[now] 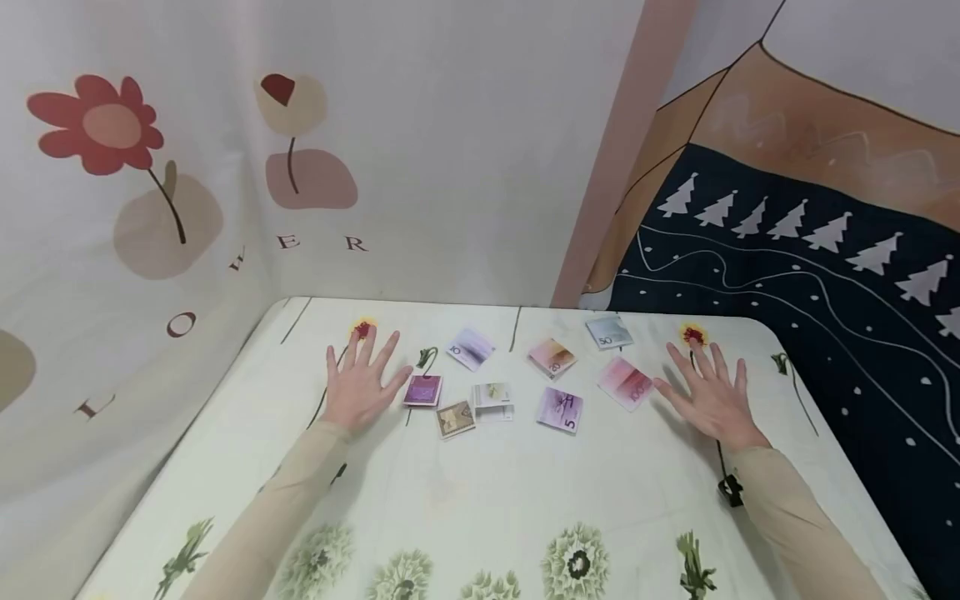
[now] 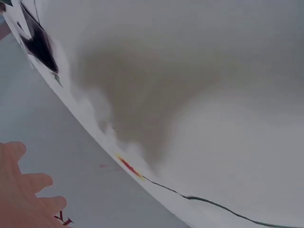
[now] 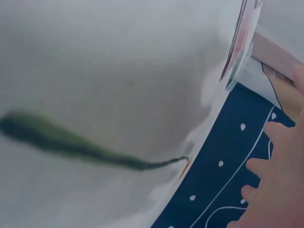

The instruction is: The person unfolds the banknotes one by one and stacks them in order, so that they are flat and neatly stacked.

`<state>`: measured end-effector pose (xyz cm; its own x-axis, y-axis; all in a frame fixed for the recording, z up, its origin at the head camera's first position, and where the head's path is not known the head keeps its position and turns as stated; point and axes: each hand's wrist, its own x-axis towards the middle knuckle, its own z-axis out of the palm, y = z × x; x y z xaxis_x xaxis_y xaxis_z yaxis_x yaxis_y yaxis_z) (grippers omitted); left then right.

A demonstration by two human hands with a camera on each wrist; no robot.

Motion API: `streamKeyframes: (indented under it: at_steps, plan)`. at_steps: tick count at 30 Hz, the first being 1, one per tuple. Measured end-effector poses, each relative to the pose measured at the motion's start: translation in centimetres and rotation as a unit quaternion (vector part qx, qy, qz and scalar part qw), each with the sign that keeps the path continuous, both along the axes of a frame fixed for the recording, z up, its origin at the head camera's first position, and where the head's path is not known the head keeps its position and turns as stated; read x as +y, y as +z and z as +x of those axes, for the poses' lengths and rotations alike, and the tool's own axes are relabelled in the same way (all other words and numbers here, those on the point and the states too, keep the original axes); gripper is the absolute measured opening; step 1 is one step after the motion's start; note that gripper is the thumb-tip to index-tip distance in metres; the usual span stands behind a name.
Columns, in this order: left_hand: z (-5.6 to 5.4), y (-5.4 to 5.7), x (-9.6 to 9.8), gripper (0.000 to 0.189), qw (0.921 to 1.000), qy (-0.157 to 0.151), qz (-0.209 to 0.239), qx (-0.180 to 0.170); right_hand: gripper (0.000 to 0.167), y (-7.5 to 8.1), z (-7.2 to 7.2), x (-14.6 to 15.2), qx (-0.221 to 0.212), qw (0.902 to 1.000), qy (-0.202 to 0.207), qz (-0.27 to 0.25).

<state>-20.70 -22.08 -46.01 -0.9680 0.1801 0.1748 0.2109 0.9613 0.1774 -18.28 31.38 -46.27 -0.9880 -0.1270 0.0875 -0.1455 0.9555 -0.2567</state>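
My left hand (image 1: 357,390) is held over the left part of the table with its fingers spread, nearest to a dark purple folded note (image 1: 423,391). My right hand (image 1: 712,402) is spread the same way on the right, its thumb close to a pink note marked 100 (image 1: 626,383). Between the hands lie a lilac note marked 10 (image 1: 470,348), a brown note (image 1: 455,420), a pale folded note (image 1: 492,392), an orange note marked 20 (image 1: 552,357), a purple note marked 5 (image 1: 560,410) and a grey-blue note marked 50 (image 1: 609,332). Neither hand holds anything.
A white cloth with printed flowers covers the table (image 1: 465,492). Behind it hangs a pale curtain (image 1: 450,150) with flower prints and letters. Dark blue fabric with white trees (image 1: 750,250) lies beyond the right edge.
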Motion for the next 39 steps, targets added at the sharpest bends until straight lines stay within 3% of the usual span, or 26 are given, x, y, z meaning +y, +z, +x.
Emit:
streamKeyframes:
  at_steps: [9,14,19,25,30,34,39]
  plan:
    - [-0.1,-0.1,3.5,0.07,0.9992,-0.033,0.022,-0.002,0.065,-0.1,-0.2,-1.1,-0.046,0.9978,0.04,-0.025]
    - [0.1,-0.3,5.8,0.068,0.9977,-0.054,0.035,-0.022,0.057,-0.8,-0.7,-1.5,-0.074,0.9902,0.079,-0.089]
    - [-0.1,0.1,8.6,0.067,0.9954,-0.08,0.039,-0.037,0.042,-1.4,-1.9,-2.0,-0.056,0.9847,0.096,-0.134]
    - [-0.4,1.0,12.2,0.066,0.9912,-0.117,0.028,-0.055,0.03,-1.2,-3.3,-2.8,-0.067,0.9793,0.091,-0.168]
    - [-0.3,0.8,15.8,0.065,0.9869,-0.155,0.015,-0.043,0.01,-1.3,-3.9,-3.3,-0.06,0.9765,0.077,-0.192]
    - [0.1,0.8,18.8,0.064,0.982,-0.182,0.021,-0.047,0.01,-1.7,-4.3,-3.5,-0.051,0.9765,0.063,-0.2]
    - [0.9,1.1,22.1,0.059,0.9755,-0.207,0.062,-0.044,0.013,-1.9,-4.5,-3.9,-0.046,0.9759,0.047,-0.208]
